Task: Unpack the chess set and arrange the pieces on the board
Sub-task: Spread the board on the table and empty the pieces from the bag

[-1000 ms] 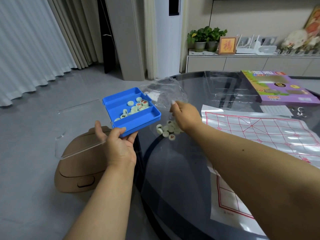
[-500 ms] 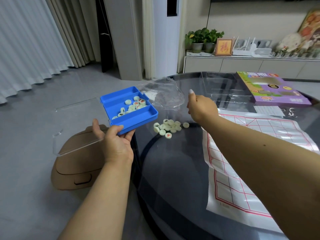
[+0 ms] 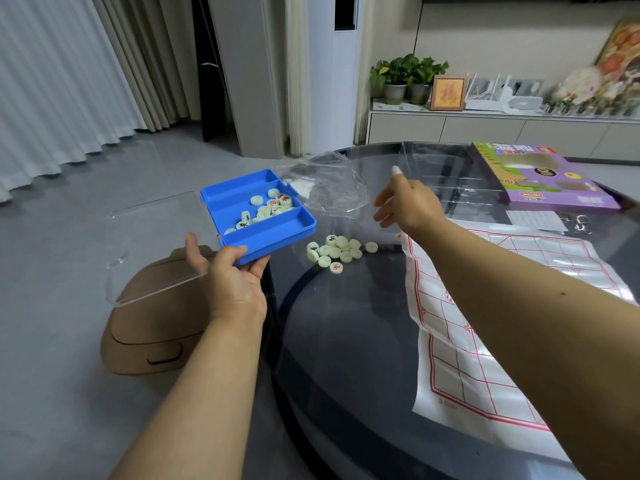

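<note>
My left hand [image 3: 231,282] grips the near corner of a blue plastic case [image 3: 266,237], held over the table's left edge. Its clear lid [image 3: 156,244] hangs open to the left. Several pale round chess pieces [image 3: 268,209] lie in the case's middle compartment. A pile of pieces [image 3: 334,252] sits on the dark glass table [image 3: 346,341]. My right hand [image 3: 407,204] hovers above the table with fingers loosely spread, just right of a crumpled clear bag [image 3: 325,188] and holding nothing. The white paper board with red grid [image 3: 485,306] lies under my right forearm.
A purple game box [image 3: 540,178] lies at the table's far right, with a clear insert tray [image 3: 446,174] beside it and a paper slip [image 3: 535,220] in front. A brown stool [image 3: 152,327] stands on the floor left of the table.
My right hand rose from the pile of pieces and moved right and away from the bag. The pieces lie spilled on the glass. The blue case stays in my left hand.
</note>
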### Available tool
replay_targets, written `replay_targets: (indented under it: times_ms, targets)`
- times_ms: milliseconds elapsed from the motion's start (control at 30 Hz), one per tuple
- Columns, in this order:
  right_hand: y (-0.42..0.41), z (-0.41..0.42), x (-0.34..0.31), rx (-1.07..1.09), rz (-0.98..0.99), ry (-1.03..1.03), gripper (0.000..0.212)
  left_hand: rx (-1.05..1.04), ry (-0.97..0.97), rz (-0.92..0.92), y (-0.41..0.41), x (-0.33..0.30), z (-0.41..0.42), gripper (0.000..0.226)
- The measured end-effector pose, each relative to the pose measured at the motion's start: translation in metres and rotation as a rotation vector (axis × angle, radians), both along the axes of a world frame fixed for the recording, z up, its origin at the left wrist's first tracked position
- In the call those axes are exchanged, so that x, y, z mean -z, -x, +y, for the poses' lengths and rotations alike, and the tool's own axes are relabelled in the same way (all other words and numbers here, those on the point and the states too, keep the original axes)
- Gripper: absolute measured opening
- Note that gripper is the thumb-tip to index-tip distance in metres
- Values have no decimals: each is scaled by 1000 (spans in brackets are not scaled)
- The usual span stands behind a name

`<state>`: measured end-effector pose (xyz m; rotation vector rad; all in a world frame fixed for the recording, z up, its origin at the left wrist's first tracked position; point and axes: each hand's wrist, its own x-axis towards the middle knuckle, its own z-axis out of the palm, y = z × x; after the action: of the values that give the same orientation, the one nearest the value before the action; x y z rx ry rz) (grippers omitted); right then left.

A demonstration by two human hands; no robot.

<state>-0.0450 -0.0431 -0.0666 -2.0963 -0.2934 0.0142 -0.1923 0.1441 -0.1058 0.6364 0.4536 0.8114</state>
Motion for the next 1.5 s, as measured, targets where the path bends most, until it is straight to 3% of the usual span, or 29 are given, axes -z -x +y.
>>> replay_targets:
  times_ms: [67,167,367,567,667,900,1000,1100,1200,1333,1500]
  targets:
    - [-2,-2,5,24,-106,188,70,1,0,0,0,0,0,78]
    - [-3,-3,9,10,-105,310,74,2,-4,2,1,0,0,78]
    - [-7,-12,13,80,-161,443,84,3,1,-3,1,-1,0,79]
    - [-1,-9,15,64,-186,523,80,7,5,-6,1,-1,-1,80]
    - [8,1,13,-5,-161,449,74,8,3,-2,1,-1,-1,79]
    - [24,25,15,-153,124,-18,59,29,-13,3,3,0,0,77]
    - [29,35,8,-109,-70,-76,42,54,-25,5,3,1,1,78]
    - [40,55,-3,-230,-355,94,28,74,-51,22,2,1,0,77]
    - [39,82,-5,-352,-544,353,32,89,-60,20,1,0,-1,77]
    - [32,100,-2,-298,-820,755,38,93,-61,-1,2,0,-2,76]
    - [48,114,-4,-404,-745,791,41,94,-58,18,0,1,-3,76]
